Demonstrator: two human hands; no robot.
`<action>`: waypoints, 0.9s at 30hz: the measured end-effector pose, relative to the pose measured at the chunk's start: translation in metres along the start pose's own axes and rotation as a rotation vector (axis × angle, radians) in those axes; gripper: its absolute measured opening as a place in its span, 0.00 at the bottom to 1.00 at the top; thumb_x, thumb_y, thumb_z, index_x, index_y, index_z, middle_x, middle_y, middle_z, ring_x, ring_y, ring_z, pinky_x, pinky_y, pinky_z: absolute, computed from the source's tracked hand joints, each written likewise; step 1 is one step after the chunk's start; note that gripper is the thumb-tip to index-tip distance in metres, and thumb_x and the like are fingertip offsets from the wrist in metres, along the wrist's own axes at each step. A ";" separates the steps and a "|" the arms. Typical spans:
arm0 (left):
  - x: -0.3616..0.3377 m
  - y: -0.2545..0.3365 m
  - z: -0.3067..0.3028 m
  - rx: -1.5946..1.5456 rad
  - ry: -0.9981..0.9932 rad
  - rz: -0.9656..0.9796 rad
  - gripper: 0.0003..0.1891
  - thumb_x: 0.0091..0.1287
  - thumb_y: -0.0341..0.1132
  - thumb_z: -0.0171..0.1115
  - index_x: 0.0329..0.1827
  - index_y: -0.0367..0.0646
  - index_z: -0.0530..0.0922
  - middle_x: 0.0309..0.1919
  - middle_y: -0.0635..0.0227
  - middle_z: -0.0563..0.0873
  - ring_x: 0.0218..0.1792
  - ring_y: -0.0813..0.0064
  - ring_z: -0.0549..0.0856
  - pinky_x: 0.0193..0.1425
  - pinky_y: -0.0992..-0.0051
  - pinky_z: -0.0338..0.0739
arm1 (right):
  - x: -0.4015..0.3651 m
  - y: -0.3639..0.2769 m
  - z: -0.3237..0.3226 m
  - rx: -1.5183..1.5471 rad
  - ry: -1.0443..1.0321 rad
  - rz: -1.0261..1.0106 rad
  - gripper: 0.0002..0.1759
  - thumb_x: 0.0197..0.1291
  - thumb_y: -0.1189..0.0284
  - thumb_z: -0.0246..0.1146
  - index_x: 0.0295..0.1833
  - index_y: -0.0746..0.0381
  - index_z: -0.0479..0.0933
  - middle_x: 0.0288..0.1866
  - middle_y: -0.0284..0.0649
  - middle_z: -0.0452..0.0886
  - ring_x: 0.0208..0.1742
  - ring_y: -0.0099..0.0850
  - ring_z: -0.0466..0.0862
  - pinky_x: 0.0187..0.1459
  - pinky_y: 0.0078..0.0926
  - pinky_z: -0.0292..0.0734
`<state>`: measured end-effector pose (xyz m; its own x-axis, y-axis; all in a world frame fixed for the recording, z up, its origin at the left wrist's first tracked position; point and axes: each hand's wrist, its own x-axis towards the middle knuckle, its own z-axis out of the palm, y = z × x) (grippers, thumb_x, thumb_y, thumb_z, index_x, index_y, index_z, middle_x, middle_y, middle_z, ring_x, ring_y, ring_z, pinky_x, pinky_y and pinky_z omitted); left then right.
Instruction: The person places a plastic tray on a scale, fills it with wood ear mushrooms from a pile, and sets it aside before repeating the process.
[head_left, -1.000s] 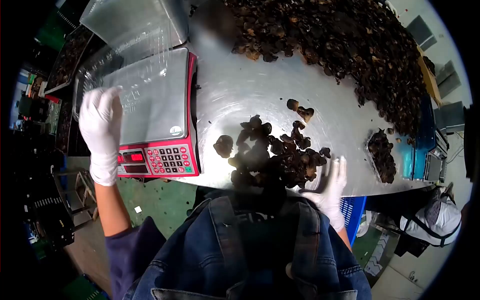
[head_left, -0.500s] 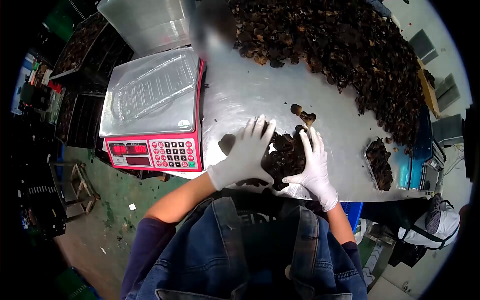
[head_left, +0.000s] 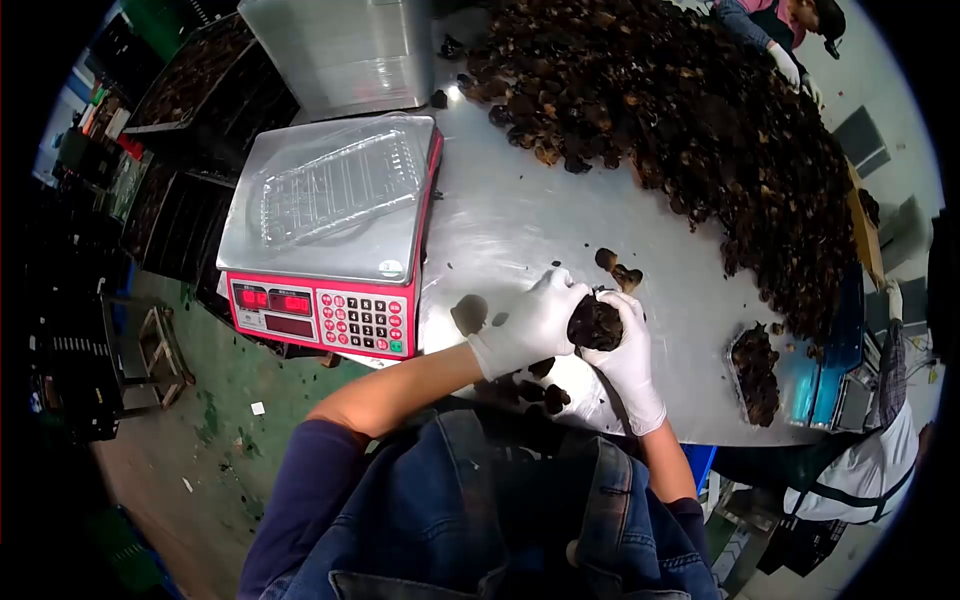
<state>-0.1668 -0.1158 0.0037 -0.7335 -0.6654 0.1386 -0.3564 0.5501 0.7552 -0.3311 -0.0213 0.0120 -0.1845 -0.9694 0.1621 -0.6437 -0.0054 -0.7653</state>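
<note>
Both white-gloved hands press a bunch of dark mushrooms (head_left: 596,326) between them, over the metal table near my body. My left hand (head_left: 530,325) grips the bunch from the left with curled fingers. My right hand (head_left: 628,362) wraps round its right side, thumb low and fingers over the top. Several loose dark pieces (head_left: 555,399) lie on the table below my hands. A round dark cap (head_left: 470,315) rests left of my left hand. Just beyond my right hand lie a small mushroom (head_left: 627,277) with a pale stem and another dark piece.
At left a red scale (head_left: 410,315) carries a clear plastic tray (head_left: 340,185); a translucent bin (head_left: 345,60) stands behind. A large mushroom heap (head_left: 660,130) spreads across the far side. A filled clear tray (head_left: 757,378) sits right. Co-workers (head_left: 785,65) are at the upper right and right.
My hands were spread wide around a broader mass of mushrooms on the table. They have closed together on a compact bunch, leaving pieces below. A co-worker's gloved hands have come into view.
</note>
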 end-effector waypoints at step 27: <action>-0.106 -0.070 -0.295 0.463 0.358 -0.389 0.57 0.46 0.52 0.81 0.78 0.37 0.60 0.70 0.45 0.68 0.72 0.47 0.68 0.73 0.60 0.69 | 0.216 -0.224 0.132 -0.271 -0.381 -0.540 0.61 0.28 0.52 0.84 0.73 0.58 0.68 0.72 0.49 0.69 0.74 0.48 0.67 0.73 0.45 0.63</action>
<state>0.1068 -0.2325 0.1257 -0.2954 -0.9391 0.1755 -0.8225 0.3435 0.4533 -0.1283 -0.2620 0.1363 0.4527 -0.8672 0.2076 -0.7430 -0.4955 -0.4500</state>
